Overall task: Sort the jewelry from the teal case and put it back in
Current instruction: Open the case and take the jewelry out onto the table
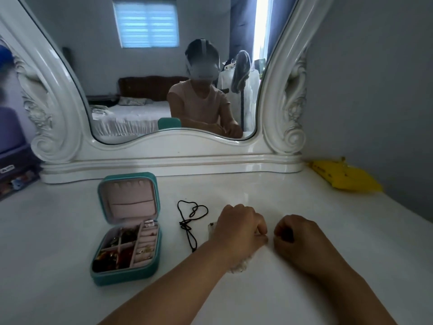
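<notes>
- Teal case (127, 231) lies open on the white dressing table (304, 266), left of centre, lid propped upright, showing a pink lining. Base compartments hold mixed small jewelry; individual pieces too small to identify.
- Black cord necklace (191, 219) lies loose on the table just right of the case, in open loops with a knotted section partway down. Judgement: light, limp, prone to tangling; best lifted at the knot or one end, then lowered in coils.
- A pale, clear or beaded piece (212, 227) shows beside the left hand, with more of it under the forearm. Cannot tell what it is. Probably light, possibly fragile.
- Left hand (239, 228) rests knuckles-up right of the cord, fingers curled under, tips pressed together as if pinching something fine; the item is not visible.
- Right hand (297, 233) just beside it, fingers curled inward toward the left fingertips. Cannot tell whether it holds anything.
- Judgement: both hands appear to work one small piece, perhaps a clasp or thin chain.
- Behind: ornate white mirror (164, 151). Yellow packet (344, 177) at far right.
</notes>
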A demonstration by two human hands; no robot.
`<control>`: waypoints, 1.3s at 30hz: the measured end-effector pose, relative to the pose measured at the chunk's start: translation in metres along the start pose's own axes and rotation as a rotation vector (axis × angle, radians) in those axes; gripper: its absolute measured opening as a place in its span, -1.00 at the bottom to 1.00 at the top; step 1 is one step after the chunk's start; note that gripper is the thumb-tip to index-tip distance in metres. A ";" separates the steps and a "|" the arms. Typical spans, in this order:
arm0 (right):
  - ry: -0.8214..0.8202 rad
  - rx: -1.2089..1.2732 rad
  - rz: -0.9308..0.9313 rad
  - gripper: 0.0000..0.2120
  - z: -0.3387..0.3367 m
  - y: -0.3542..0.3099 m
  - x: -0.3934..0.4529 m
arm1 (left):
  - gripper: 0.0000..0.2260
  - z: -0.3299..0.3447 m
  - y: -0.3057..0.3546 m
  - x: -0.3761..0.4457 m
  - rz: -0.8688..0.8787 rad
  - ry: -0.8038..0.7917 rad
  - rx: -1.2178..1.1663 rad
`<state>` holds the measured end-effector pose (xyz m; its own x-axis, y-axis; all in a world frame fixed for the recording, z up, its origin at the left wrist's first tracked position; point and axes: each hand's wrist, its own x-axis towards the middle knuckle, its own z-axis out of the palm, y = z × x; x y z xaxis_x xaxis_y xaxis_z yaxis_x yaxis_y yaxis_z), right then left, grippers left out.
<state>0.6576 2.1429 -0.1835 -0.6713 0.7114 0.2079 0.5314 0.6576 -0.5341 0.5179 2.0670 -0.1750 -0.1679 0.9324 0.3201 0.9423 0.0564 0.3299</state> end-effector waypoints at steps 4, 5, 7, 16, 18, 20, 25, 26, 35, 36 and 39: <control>-0.026 0.056 0.003 -0.92 -0.002 0.000 0.001 | -0.83 0.001 0.000 -0.001 -0.047 -0.024 -0.053; -0.027 0.063 0.003 -0.90 -0.003 -0.001 0.001 | -0.82 0.000 -0.001 -0.002 -0.052 -0.027 -0.059; -0.011 0.064 -0.004 -0.87 -0.004 -0.004 0.000 | -0.82 -0.005 -0.005 -0.006 -0.063 -0.014 -0.084; 0.047 0.184 -0.208 -0.89 0.012 -0.063 0.002 | -0.90 -0.049 -0.042 -0.054 -0.093 0.132 -0.140; 0.018 0.204 -0.248 -0.91 0.024 -0.082 0.003 | -0.91 -0.062 -0.056 -0.067 -0.122 0.182 -0.128; -0.009 0.233 -0.287 -0.88 0.035 -0.098 0.004 | -0.93 -0.074 -0.071 -0.081 -0.171 0.208 -0.134; -0.069 0.243 -0.397 -0.93 0.060 -0.138 0.006 | -0.92 -0.106 -0.107 -0.114 -0.310 0.273 -0.066; -0.079 0.240 -0.424 -0.93 0.065 -0.144 0.007 | -0.92 -0.110 -0.113 -0.120 -0.330 0.277 -0.039; -0.171 0.130 -0.533 -0.92 0.092 -0.170 0.017 | -0.93 -0.121 -0.139 -0.147 -0.361 0.239 -0.040; -0.185 0.111 -0.527 -0.93 0.092 -0.171 0.017 | -0.94 -0.120 -0.140 -0.148 -0.345 0.228 -0.041; -0.245 0.032 -0.486 -0.89 0.089 -0.177 0.019 | -0.95 -0.118 -0.140 -0.150 -0.304 0.223 -0.053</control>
<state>0.5045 2.0176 -0.1581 -0.9387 0.2459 0.2417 0.1162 0.8857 -0.4495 0.3768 1.8776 -0.1647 -0.5021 0.7748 0.3841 0.8245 0.2948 0.4830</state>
